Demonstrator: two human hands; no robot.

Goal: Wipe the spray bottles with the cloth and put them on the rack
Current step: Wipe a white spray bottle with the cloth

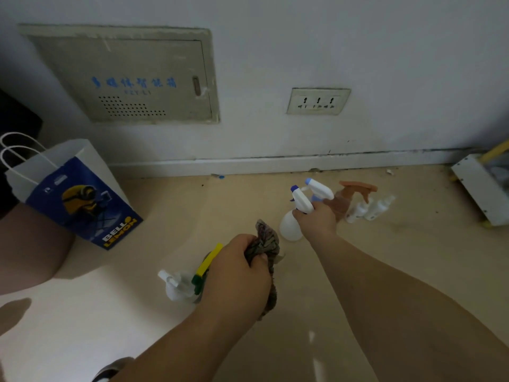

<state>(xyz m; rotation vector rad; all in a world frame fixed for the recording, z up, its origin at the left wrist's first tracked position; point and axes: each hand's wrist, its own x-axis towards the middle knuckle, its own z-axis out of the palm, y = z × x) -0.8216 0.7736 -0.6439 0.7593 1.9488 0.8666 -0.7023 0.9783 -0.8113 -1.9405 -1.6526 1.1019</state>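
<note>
White spray bottle (289, 228), centre-right of frame, is gripped at the neck by the right hand (316, 221); left hand (239, 271) clutches the bunched cloth (265, 241). Pickup stage, I'd say. Next, bring them together and wipe.

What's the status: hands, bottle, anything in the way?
Left hand grips the cloth. Right hand grips the white spray bottle at its neck. Second trigger bottle and brown bottle stand close behind it.

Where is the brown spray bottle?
In the head view, the brown spray bottle stands on the floor right of centre, between the right hand and two small white bottles.
</note>
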